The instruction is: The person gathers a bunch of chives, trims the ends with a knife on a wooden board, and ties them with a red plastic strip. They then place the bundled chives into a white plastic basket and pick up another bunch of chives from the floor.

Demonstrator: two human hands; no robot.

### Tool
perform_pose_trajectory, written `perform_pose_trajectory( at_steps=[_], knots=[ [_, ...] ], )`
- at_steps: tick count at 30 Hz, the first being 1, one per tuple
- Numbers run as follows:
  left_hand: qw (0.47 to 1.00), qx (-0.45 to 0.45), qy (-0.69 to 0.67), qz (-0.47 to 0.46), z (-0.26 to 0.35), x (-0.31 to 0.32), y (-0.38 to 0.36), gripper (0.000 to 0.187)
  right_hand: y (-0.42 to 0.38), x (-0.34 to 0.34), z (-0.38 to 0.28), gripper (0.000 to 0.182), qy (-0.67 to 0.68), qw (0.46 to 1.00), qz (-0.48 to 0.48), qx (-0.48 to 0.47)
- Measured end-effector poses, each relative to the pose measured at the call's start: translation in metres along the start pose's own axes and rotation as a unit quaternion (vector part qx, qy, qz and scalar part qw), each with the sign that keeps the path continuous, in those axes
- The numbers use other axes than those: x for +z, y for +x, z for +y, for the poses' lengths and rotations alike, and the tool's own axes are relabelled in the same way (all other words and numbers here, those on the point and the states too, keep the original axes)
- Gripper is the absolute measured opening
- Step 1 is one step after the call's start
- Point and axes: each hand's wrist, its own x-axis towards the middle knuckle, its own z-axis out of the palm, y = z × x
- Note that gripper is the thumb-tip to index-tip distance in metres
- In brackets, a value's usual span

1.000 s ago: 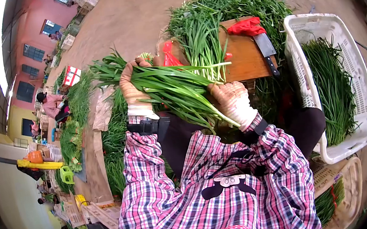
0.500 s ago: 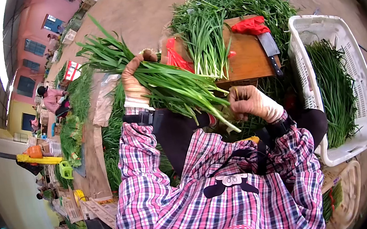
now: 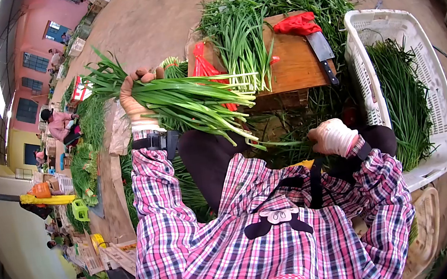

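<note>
My left hand (image 3: 136, 97) is wrapped round a bunch of garlic chives (image 3: 189, 96), leaves up to the left and pale stem ends fanned out to the right. My right hand (image 3: 329, 138), its wrist wrapped in white, is closed on the end of a thin green leaf (image 3: 286, 143) that stretches toward the bunch's lower stems. Beyond the bunch, loose chives (image 3: 246, 52) lie across a wooden board (image 3: 295, 65). A cleaver (image 3: 322, 50) and a red cloth (image 3: 297, 24) rest on that board, with red plastic strips (image 3: 202, 63) at its left.
To my right stands a white plastic crate (image 3: 367, 64) with chives (image 3: 402, 99) in it. A large heap of chives (image 3: 324, 2) lies behind the board. More greens (image 3: 98, 122) and a person in pink (image 3: 60, 124) are at the left.
My right hand has moved right, away from the stem ends, drawing a leaf out straight. My left hand and the bunch have shifted left, and the bunch lies more level.
</note>
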Motion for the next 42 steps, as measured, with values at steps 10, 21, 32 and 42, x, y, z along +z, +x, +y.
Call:
perform_pose_trajectory(
  at_steps=[10,21,32,42],
  knots=[
    [0.998,-0.011,-0.047,0.035,-0.01,0.024,0.005,0.026,0.028,-0.04,-0.079,0.016,0.401,0.835,0.346,-0.15],
    [0.977,-0.053,0.044,0.203,-0.036,0.056,0.013,0.017,0.085,-0.058,-0.099,0.026,0.096,0.816,0.56,-0.104],
    [0.966,-0.118,0.054,0.225,-0.039,0.069,0.009,0.017,0.075,-0.053,-0.073,0.019,0.516,0.711,0.477,-0.031],
    [0.974,-0.123,0.0,0.191,-0.031,0.059,0.011,0.014,0.057,-0.036,-0.071,0.022,0.196,0.844,0.482,-0.131]
  ],
)
